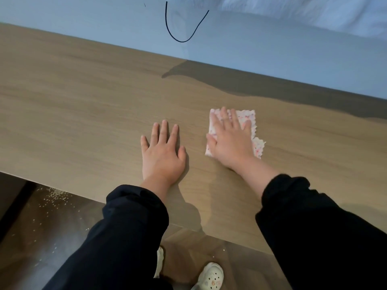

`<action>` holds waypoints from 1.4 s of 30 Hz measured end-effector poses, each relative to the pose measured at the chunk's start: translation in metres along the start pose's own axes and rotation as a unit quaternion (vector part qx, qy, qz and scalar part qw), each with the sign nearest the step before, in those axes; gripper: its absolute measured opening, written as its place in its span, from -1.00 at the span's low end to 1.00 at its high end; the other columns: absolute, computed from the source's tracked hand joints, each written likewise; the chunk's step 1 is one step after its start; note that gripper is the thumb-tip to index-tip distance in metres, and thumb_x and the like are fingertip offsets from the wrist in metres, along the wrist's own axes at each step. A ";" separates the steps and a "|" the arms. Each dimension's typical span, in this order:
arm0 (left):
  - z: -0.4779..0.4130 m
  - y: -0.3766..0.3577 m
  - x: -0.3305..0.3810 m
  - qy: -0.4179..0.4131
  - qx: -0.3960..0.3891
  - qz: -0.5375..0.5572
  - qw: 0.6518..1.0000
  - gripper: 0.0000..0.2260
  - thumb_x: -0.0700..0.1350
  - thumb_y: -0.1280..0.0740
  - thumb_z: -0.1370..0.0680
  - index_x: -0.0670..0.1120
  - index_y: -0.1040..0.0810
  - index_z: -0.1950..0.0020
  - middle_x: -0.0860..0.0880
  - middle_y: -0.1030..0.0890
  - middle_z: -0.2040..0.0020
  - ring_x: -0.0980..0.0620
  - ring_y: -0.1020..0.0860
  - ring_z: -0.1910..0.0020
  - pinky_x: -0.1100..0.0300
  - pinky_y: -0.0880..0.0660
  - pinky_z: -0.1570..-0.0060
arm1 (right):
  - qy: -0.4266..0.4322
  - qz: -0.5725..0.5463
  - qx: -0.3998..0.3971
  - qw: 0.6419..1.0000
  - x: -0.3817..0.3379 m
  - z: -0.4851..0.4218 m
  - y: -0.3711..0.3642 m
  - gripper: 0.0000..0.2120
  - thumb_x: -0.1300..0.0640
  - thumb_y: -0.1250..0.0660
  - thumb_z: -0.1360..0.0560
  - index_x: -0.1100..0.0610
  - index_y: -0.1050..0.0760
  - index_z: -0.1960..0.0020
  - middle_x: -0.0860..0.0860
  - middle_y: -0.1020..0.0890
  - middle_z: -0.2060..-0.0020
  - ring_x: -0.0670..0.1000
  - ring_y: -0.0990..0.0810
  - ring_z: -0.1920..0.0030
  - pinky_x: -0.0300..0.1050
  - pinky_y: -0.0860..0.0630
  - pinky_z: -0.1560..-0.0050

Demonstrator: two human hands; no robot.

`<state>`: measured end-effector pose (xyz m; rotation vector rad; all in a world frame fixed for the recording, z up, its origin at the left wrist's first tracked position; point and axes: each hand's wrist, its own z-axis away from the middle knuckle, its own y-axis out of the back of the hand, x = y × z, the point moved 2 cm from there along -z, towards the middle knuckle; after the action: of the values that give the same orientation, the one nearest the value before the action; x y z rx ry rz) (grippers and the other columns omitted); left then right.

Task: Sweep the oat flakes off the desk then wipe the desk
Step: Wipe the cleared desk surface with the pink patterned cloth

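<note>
The cleaning cloth (248, 116) is a small, roughly rectangular rag, white with pink and purplish speckles and a nubby, ragged edge; it lies flat on the desk (83, 111) right of centre, mostly covered by the right hand (230, 143). The desk is a smooth board with a matt brown wood-grain finish and a straight front edge, set against a plain pale blue-grey wall (272, 55). Pale oat flakes (55, 198) lie scattered as tiny specks on the dark glossy floor (52, 237) below the front edge, at lower left. The right hand is spread flat, fingers straight, palm pressing down on the cloth. The left hand (162, 151) rests palm-down on the bare wood just beside it, fingers extended and slightly splayed, holding nothing. Both arms wear dark sleeves (125, 227).
</note>
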<state>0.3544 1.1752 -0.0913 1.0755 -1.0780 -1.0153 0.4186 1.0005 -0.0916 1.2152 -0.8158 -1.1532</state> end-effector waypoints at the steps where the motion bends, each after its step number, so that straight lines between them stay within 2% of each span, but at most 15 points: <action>1: 0.000 0.000 0.000 0.000 -0.001 0.001 1.000 -0.45 0.12 0.03 -0.60 0.07 0.04 -0.59 -0.01 0.10 -0.60 -0.01 0.19 -0.56 -0.14 0.18 -0.49 | 0.054 0.006 -0.005 0.998 -0.008 0.019 -0.004 -0.39 -0.19 0.14 -0.61 -0.04 0.18 -0.59 0.05 0.11 -0.58 0.10 0.17 -0.57 0.35 0.07 -0.48; 3: 0.000 0.000 0.000 -0.002 -0.003 0.002 1.000 -0.44 0.12 0.03 -0.60 0.07 0.05 -0.59 -0.01 0.11 -0.60 -0.01 0.21 -0.55 -0.14 0.19 -0.49 | 0.151 0.013 -0.024 0.988 -0.012 0.062 -0.009 -0.39 -0.20 0.15 -0.60 -0.07 0.18 -0.59 0.02 0.10 -0.58 0.08 0.15 -0.57 0.32 0.08 -0.49; 5: -0.001 -0.001 -0.001 -0.004 -0.002 0.002 1.000 -0.44 0.12 0.04 -0.60 0.07 0.06 -0.59 -0.01 0.11 -0.60 -0.01 0.21 -0.55 -0.14 0.20 -0.49 | 0.190 0.026 -0.041 0.980 -0.002 0.089 -0.012 -0.41 -0.23 0.20 -0.58 -0.11 0.22 -0.57 -0.01 0.10 -0.57 0.06 0.15 -0.57 0.26 0.13 -0.51; 8: -0.001 0.000 -0.001 -0.005 -0.001 0.003 1.000 -0.45 0.12 0.03 -0.61 0.06 0.06 -0.59 -0.02 0.11 -0.60 -0.02 0.21 -0.55 -0.15 0.19 -0.49 | 0.094 0.050 -0.038 0.994 0.025 0.065 -0.008 -0.39 -0.20 0.30 -0.55 -0.10 0.30 -0.56 -0.01 0.19 -0.57 0.04 0.23 -0.56 0.19 0.20 -0.52; 11: 0.000 0.000 0.000 -0.005 -0.002 0.003 1.000 -0.45 0.12 0.03 -0.60 0.06 0.06 -0.59 -0.02 0.10 -0.60 -0.03 0.20 -0.56 -0.15 0.19 -0.49 | -0.023 0.023 0.008 0.999 0.030 0.005 0.005 -0.40 -0.14 0.20 -0.58 -0.04 0.16 -0.59 0.02 0.09 -0.59 0.07 0.15 -0.57 0.23 0.09 -0.51; 13: -0.001 0.000 -0.001 -0.005 -0.001 0.004 1.000 -0.45 0.12 0.02 -0.60 0.06 0.05 -0.59 -0.02 0.10 -0.60 -0.03 0.20 -0.56 -0.15 0.19 -0.48 | -0.029 0.016 0.012 0.999 0.014 -0.033 0.008 -0.41 -0.14 0.17 -0.60 -0.02 0.14 -0.59 0.04 0.08 -0.59 0.09 0.15 -0.57 0.26 0.08 -0.51; 17: 0.000 0.002 0.001 -0.002 -0.005 0.012 1.000 -0.45 0.12 0.01 -0.61 0.07 0.05 -0.58 -0.02 0.11 -0.60 -0.03 0.21 -0.55 -0.15 0.21 -0.48 | 0.050 -0.011 0.006 0.999 -0.028 -0.061 0.011 -0.42 -0.14 0.12 -0.63 -0.02 0.13 -0.59 0.03 0.10 -0.59 0.07 0.16 -0.57 0.22 0.16 -0.52; 20: 0.002 0.004 0.001 -0.004 -0.011 0.015 1.000 -0.45 0.11 0.01 -0.61 0.07 0.05 -0.58 -0.02 0.12 -0.59 -0.03 0.23 -0.55 -0.14 0.22 -0.48 | 0.113 -0.087 0.023 0.989 -0.032 -0.038 0.020 -0.46 -0.06 -0.02 -0.64 0.00 0.00 -0.58 0.03 0.08 -0.59 0.03 0.15 -0.57 0.18 0.23 -0.49; 23: 0.001 0.005 0.001 -0.001 -0.012 0.016 1.000 -0.45 0.11 0.00 -0.61 0.07 0.06 -0.59 -0.01 0.14 -0.59 -0.02 0.24 -0.55 -0.14 0.22 -0.49 | 0.167 0.012 -0.002 0.986 -0.015 -0.020 0.011 -0.45 -0.11 0.13 -0.61 -0.05 0.03 -0.59 -0.01 0.08 -0.59 0.02 0.14 -0.57 0.22 0.14 -0.49; 25: 0.001 0.005 0.001 -0.002 -0.016 0.017 1.000 -0.44 0.11 0.00 -0.61 0.07 0.07 -0.59 -0.01 0.15 -0.59 -0.02 0.25 -0.55 -0.14 0.23 -0.49 | 0.141 0.027 -0.007 0.990 0.008 -0.032 0.011 -0.39 -0.13 0.25 -0.55 -0.04 0.05 -0.59 0.00 0.02 -0.58 0.03 0.08 -0.57 0.20 0.07 -0.50; 27: 0.001 0.004 0.001 -0.002 -0.013 0.018 1.000 -0.44 0.11 0.01 -0.61 0.07 0.07 -0.59 -0.01 0.15 -0.59 -0.02 0.26 -0.55 -0.14 0.23 -0.49 | 0.068 0.034 0.015 0.997 0.035 -0.060 0.017 -0.43 -0.10 0.20 -0.60 -0.02 0.09 -0.59 0.05 0.01 -0.58 0.08 0.05 -0.57 0.22 0.06 -0.52; 29: 0.001 0.003 0.001 0.000 -0.008 0.020 1.000 -0.44 0.11 0.01 -0.61 0.07 0.07 -0.59 -0.01 0.15 -0.59 -0.02 0.26 -0.55 -0.14 0.24 -0.49 | 0.008 0.042 0.007 0.999 0.053 -0.096 0.026 -0.46 -0.09 0.18 -0.64 -0.02 0.17 -0.59 0.05 0.10 -0.58 0.10 0.13 -0.57 0.24 0.14 -0.52; 33: 0.000 0.003 0.000 0.002 -0.013 0.010 1.000 -0.44 0.11 0.01 -0.61 0.08 0.08 -0.58 0.00 0.16 -0.59 -0.02 0.26 -0.55 -0.13 0.24 -0.48 | 0.038 0.022 -0.038 0.998 0.025 -0.152 0.032 -0.46 -0.10 0.19 -0.64 -0.06 0.24 -0.58 0.02 0.23 -0.57 0.10 0.30 -0.55 0.27 0.30 -0.48; 37: 0.000 0.003 0.000 0.009 -0.014 0.008 1.000 -0.44 0.12 0.00 -0.61 0.09 0.07 -0.58 0.00 0.15 -0.59 -0.01 0.25 -0.55 -0.11 0.24 -0.47 | 0.056 0.007 -0.044 0.997 -0.003 -0.168 0.036 -0.46 -0.10 0.21 -0.64 -0.10 0.27 -0.57 -0.01 0.25 -0.56 0.09 0.31 -0.54 0.27 0.31 -0.48; 42: 0.000 0.004 0.001 0.008 -0.013 0.009 1.000 -0.45 0.11 0.00 -0.61 0.09 0.08 -0.58 0.01 0.14 -0.59 -0.01 0.24 -0.55 -0.12 0.22 -0.50 | -0.015 0.029 -0.013 0.999 0.048 -0.147 0.031 -0.46 -0.12 0.26 -0.63 -0.10 0.29 -0.57 -0.06 0.25 -0.56 0.06 0.26 -0.56 0.23 0.25 -0.51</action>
<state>0.3546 1.1746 -0.0869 1.0500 -1.0570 -1.0028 0.5765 0.9934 -0.0965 1.1475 -0.8502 -1.1330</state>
